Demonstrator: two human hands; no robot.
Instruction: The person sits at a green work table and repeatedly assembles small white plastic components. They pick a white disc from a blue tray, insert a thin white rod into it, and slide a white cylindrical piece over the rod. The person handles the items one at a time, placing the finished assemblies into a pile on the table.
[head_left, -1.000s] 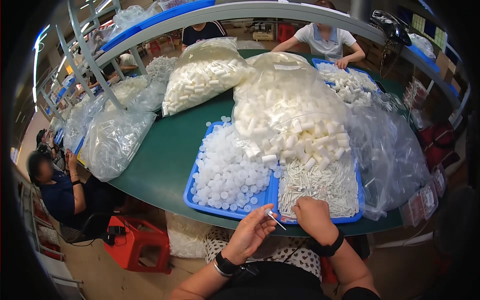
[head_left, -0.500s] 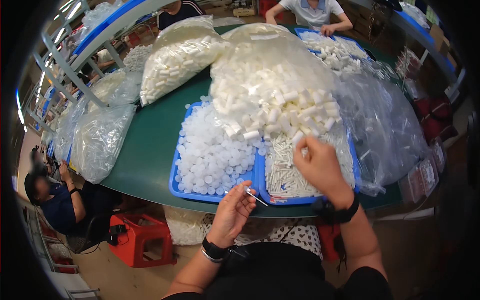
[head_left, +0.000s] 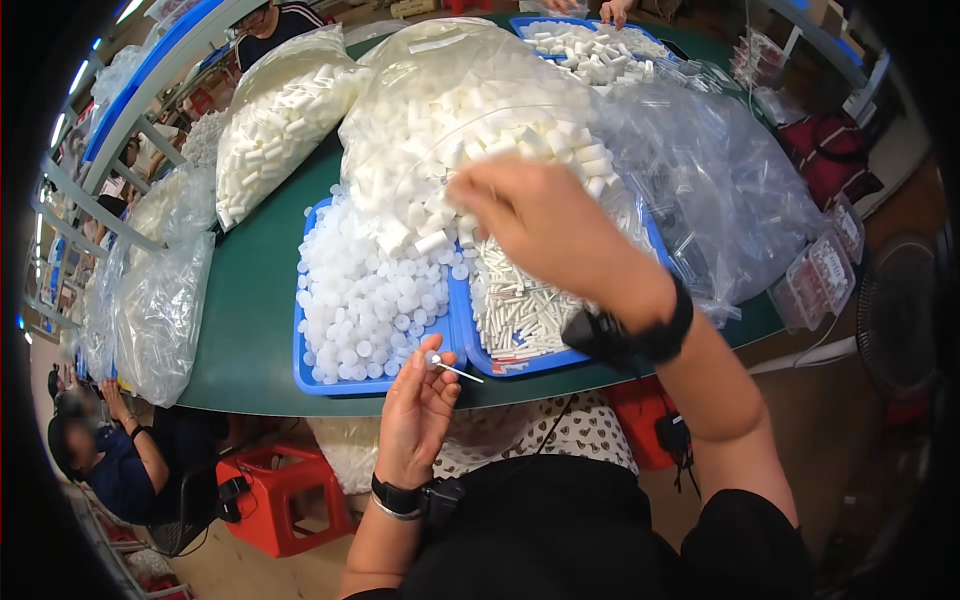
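The right hand, fingers curled, reaches forward into the heap of white tubes, while the left hand pinches 1 thin stick pointing right.

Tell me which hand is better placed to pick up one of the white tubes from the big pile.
Probably the right hand: it is stretched out over the heap of white tubes, fingers down among them. The left hand sits back at the table edge, fingers pinching a thin white stick.
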